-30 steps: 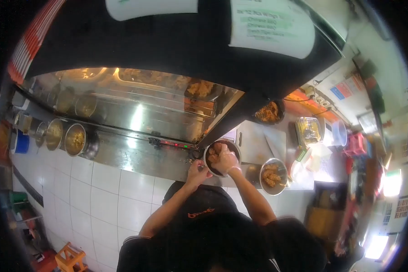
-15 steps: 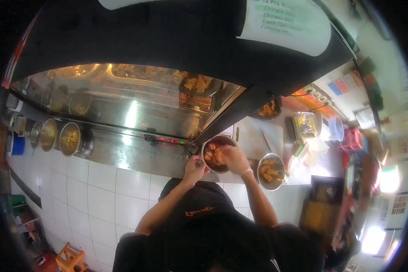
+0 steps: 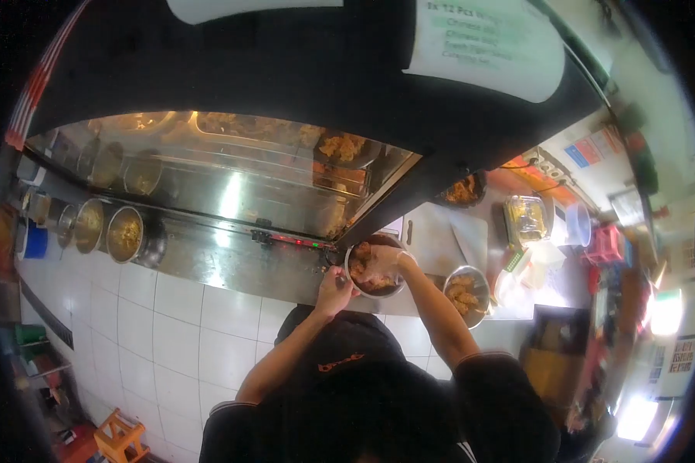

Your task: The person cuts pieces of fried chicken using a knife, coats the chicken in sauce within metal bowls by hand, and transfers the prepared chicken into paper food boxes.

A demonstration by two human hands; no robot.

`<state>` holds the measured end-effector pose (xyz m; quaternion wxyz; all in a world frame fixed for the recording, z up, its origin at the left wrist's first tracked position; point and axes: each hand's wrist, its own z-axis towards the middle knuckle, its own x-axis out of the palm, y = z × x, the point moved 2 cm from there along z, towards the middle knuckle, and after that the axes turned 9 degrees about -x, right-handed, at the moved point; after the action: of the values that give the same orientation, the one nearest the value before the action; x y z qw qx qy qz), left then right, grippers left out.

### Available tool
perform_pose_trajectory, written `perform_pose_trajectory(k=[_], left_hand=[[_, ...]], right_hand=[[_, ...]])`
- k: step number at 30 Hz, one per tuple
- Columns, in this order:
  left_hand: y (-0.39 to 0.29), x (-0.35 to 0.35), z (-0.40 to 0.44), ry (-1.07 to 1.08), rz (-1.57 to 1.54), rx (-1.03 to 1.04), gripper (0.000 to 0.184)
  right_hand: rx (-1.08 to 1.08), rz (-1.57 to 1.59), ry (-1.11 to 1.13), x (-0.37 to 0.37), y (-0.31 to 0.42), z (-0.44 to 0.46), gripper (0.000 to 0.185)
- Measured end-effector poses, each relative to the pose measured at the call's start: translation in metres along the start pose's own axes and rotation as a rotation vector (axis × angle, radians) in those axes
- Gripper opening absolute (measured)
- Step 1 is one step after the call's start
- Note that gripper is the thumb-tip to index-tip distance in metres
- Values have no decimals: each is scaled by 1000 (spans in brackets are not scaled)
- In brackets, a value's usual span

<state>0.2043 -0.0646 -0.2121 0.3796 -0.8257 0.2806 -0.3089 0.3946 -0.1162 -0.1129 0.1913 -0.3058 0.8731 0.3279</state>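
Observation:
A metal mixing bowl [image 3: 378,295] holds reddish-brown, saucy fried chicken pieces [image 3: 361,253]. Gripping its left rim is my left hand [image 3: 333,293], thumb near the top and fingers against the side. My right hand [image 3: 384,265], in a clear plastic glove, reaches down into this bowl from the right. Its fingers are curled over the chicken, slightly blurred and partly hidden among the pieces. Just right of my right forearm stands a second metal bowl [image 3: 483,292] with paler fried chicken [image 3: 462,295] in it.
Behind the bowls lies a white cutting board [image 3: 438,231] with a knife [image 3: 462,245]. A glass-fronted warming cabinet [image 3: 232,185] overhangs the steel counter [image 3: 201,266]. Farther right are a foil-like tray [image 3: 527,218] and a pink basket [image 3: 601,245]. Several bowls, including one metal bowl [image 3: 125,234], stand left.
My right hand has moved slightly left and deeper into the bowl, over the chicken. My left hand keeps its hold on the rim. The whole view has shifted a little.

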Motion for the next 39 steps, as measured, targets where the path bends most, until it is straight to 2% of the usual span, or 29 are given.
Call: perform_pose_trajectory(k=[2,6,8,12,14,15,16,18,21,24,25,26,28,29,31,32,33,35,39], left_hand=[[15,-4,2,18,-42,11,20],[7,-8,2,52,75,-65,25],[1,-6,-4,60,73,-96,24],[-3,0,-3,10,96,-132,24],[-4,0,-2,-16,104,-144,24],[-3,-1,-1,-25,55,-146,22],[-2,0,0,-32,5,-148,20],[-6,0,-3,-21,-34,-116,19],[-15,-3,-8,-15,-65,-101,19],[-15,-4,-8,10,-70,-124,19],[-12,-5,-9,26,-83,-133,20],[-10,-5,-8,24,-82,-132,20],[-3,-5,-6,48,-122,-174,21],[-2,-4,-7,41,-123,-173,21],[-4,0,-10,59,-89,-182,26],[-5,0,-12,52,-92,-179,26],[-6,0,-14,45,-77,-161,26],[-8,1,-15,35,-65,-139,26],[-3,-1,-12,19,-79,-136,24]], right_hand=[[-104,22,-29,-4,16,-13,68],[-24,-47,-60,20,-16,9,55],[-180,-90,-467,6,9,-27,41],[-93,-173,-635,24,9,-47,39],[-165,-528,-647,40,17,-50,43],[-248,-458,-785,52,20,-54,44],[-243,-457,-787,56,15,-56,44],[-261,-71,-585,60,1,-62,40],[-211,72,-515,24,8,-81,36],[-261,144,-612,-1,8,-77,38],[-277,77,-632,-7,11,-78,51],[-279,78,-633,-9,7,-69,51],[-161,-17,-433,-6,-6,-38,67],[-167,-18,-430,-6,-12,-29,67],[-157,41,-238,-3,-22,-12,79],[-163,37,-234,-2,-25,-1,79],[-185,2,-74,1,-24,6,81],[-208,-38,87,4,-26,13,84],[-93,102,90,-14,19,-23,82]])
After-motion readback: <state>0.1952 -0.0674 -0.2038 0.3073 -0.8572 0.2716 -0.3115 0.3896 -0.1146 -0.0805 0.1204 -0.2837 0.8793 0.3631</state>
